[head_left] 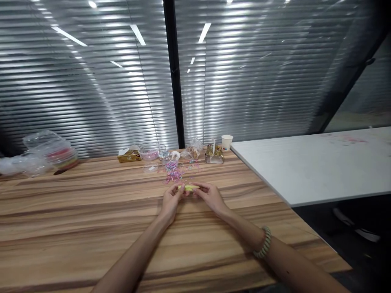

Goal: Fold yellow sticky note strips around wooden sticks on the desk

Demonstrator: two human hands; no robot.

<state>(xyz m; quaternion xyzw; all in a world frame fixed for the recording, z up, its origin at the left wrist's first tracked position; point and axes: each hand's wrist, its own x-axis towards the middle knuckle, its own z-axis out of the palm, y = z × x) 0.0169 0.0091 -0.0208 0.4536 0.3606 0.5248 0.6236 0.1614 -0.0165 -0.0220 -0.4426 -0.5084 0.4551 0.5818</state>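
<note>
Between my two hands is a small, slim yellow-green piece (188,187), held level just above the table; its exact kind is too small to make out. The fingers of my left hand (171,200) are closed on its left end. My right hand (211,197) pinches the right end, and a coiled band (264,243) circles that forearm. Just beyond my fingertips lies a loose heap of small pink, purple and blue pieces (174,175), with more of them scattered around it.
Behind the heap stand a clear tub (149,154), a gold-brown box (130,155), a crumpled gold packet (214,154) and a white paper cup (227,141). Plastic-wrapped colored containers (61,156) sit at the far left. A white table (275,171) adjoins the wooden table (91,228) on the right.
</note>
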